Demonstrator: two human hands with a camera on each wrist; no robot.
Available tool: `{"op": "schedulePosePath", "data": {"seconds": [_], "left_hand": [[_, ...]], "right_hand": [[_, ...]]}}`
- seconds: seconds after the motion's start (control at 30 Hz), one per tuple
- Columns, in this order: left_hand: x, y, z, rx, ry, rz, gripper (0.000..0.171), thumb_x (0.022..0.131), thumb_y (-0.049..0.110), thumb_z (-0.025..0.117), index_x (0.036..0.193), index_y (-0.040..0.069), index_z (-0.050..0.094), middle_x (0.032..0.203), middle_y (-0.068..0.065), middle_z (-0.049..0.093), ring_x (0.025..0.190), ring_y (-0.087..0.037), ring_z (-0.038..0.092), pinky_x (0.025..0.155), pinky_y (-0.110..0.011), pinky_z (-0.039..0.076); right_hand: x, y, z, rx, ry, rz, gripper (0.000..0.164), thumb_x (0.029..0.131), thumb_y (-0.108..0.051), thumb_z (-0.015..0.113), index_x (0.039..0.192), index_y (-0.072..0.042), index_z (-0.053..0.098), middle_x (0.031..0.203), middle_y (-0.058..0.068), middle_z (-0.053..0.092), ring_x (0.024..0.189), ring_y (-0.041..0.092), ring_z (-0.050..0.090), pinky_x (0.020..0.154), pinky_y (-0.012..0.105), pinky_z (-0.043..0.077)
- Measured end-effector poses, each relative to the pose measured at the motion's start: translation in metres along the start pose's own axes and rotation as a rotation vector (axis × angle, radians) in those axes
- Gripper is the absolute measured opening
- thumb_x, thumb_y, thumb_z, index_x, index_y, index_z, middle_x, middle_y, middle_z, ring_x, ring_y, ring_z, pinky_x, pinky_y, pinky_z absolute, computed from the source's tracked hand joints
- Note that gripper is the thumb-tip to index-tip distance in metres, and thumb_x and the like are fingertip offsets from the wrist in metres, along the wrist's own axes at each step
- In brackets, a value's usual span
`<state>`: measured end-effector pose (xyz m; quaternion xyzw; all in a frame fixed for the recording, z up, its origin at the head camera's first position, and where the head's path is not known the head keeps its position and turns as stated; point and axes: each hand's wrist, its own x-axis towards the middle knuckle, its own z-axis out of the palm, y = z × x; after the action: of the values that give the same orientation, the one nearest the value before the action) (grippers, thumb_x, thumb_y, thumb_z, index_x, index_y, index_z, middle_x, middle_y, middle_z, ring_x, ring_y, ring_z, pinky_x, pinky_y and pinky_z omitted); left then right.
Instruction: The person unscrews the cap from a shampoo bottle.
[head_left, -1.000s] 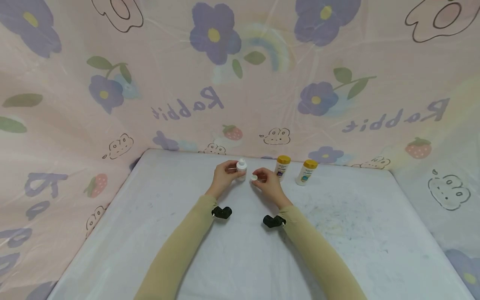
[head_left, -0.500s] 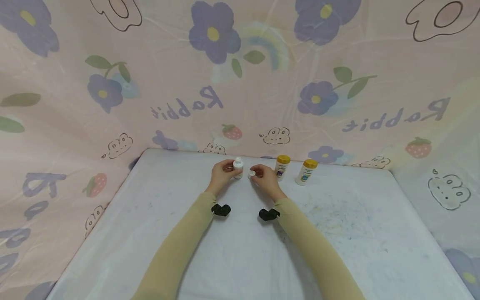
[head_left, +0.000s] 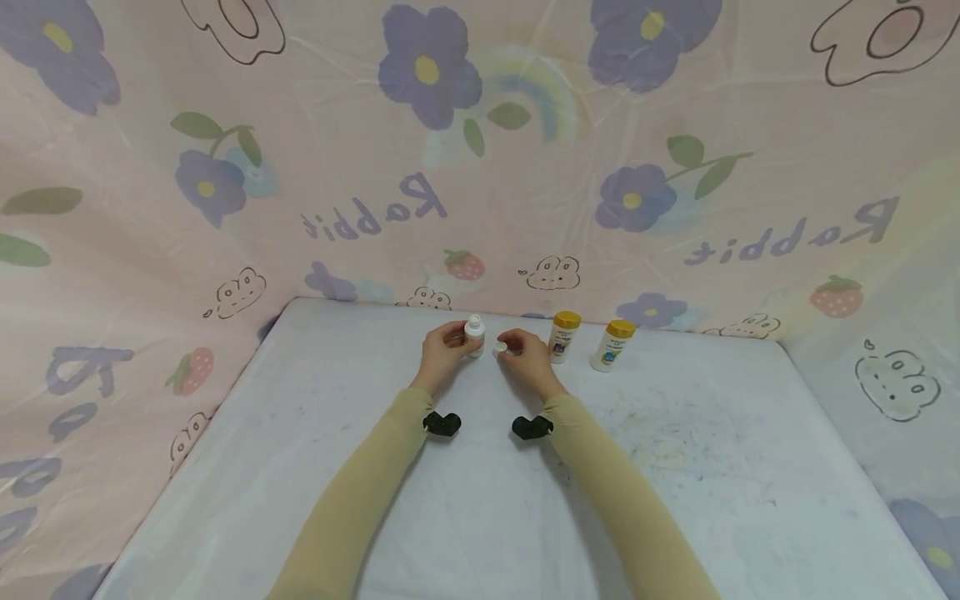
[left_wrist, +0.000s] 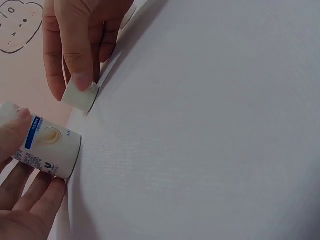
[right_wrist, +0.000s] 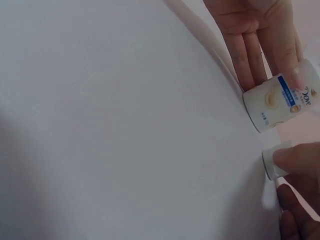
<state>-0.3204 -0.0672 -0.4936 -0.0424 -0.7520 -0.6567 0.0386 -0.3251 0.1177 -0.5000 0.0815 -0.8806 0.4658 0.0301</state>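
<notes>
My left hand [head_left: 441, 357] grips a small white Dove bottle [head_left: 475, 331] round its body, thumb on the near side. The bottle stands upright, its base at the tabletop, with a narrow white neck showing on top. In the left wrist view the label [left_wrist: 47, 137] carries a blue band and a cream swirl. Just right of it, my right hand [head_left: 527, 360] pinches a small white cap [right_wrist: 270, 162] between thumb and fingers. The cap's rim is right at the table surface, a short gap from the bottle.
Two white bottles with yellow caps stand at the back right: one [head_left: 564, 337] close behind the right hand, the other [head_left: 613, 346] farther right. A white cloth covers the table [head_left: 480, 517]. A patterned pink curtain [head_left: 495, 225] rises along its back edge and sides.
The bottle in my left hand has shifted slightly left and back. My right hand has carried the cap a little left and away from me, down at the table beside the bottle.
</notes>
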Motion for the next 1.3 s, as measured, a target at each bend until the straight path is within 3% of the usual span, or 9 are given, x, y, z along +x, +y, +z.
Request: {"op": "schedulePosePath", "data": {"seconds": [0.33, 0.57, 0.93, 1.17, 1.3], "left_hand": [[-0.006, -0.001, -0.007, -0.014, -0.009, -0.023, 0.057, 0.076, 0.001, 0.079, 0.129, 0.0, 0.057, 0.124, -0.019, 0.06, 0.111, -0.03, 0.06, 0.093, -0.03, 0.049], [-0.021, 0.006, -0.022, 0.007, -0.022, -0.061, 0.056, 0.078, 0.004, 0.079, 0.129, -0.001, 0.056, 0.125, -0.022, 0.058, 0.113, -0.033, 0.058, 0.093, -0.035, 0.049], [-0.053, 0.018, -0.037, 0.043, -0.133, -0.144, 0.063, 0.077, 0.014, 0.081, 0.133, 0.004, 0.054, 0.128, -0.016, 0.058, 0.114, -0.029, 0.058, 0.092, -0.034, 0.05], [-0.072, 0.028, -0.033, -0.095, -0.263, -0.128, 0.066, 0.078, 0.005, 0.079, 0.136, -0.001, 0.049, 0.132, -0.025, 0.052, 0.119, -0.037, 0.053, 0.091, -0.033, 0.051], [-0.08, 0.037, -0.028, -0.128, -0.33, -0.106, 0.066, 0.078, 0.001, 0.078, 0.137, 0.0, 0.048, 0.134, -0.027, 0.05, 0.122, -0.039, 0.05, 0.093, -0.034, 0.049]], "right_hand": [[-0.007, -0.006, -0.007, 0.016, -0.017, 0.002, 0.039, 0.083, -0.003, 0.072, 0.12, -0.002, 0.059, 0.117, 0.014, 0.061, 0.108, 0.027, 0.057, 0.095, 0.039, 0.047], [-0.017, -0.016, -0.015, 0.012, -0.037, -0.078, 0.05, 0.084, -0.001, 0.071, 0.131, -0.003, 0.052, 0.13, 0.014, 0.055, 0.117, 0.03, 0.053, 0.101, 0.041, 0.041], [-0.045, -0.033, -0.039, 0.081, -0.076, -0.184, 0.059, 0.086, -0.01, 0.073, 0.138, -0.005, 0.046, 0.134, 0.015, 0.053, 0.121, 0.029, 0.05, 0.104, 0.043, 0.039], [-0.069, -0.037, -0.064, 0.152, -0.148, -0.183, 0.063, 0.086, -0.014, 0.074, 0.141, -0.011, 0.044, 0.136, 0.014, 0.052, 0.125, 0.029, 0.047, 0.107, 0.045, 0.036], [-0.094, -0.055, -0.085, 0.199, -0.183, -0.18, 0.063, 0.087, -0.009, 0.072, 0.142, -0.004, 0.041, 0.137, 0.02, 0.049, 0.127, 0.036, 0.044, 0.107, 0.05, 0.033]]}}
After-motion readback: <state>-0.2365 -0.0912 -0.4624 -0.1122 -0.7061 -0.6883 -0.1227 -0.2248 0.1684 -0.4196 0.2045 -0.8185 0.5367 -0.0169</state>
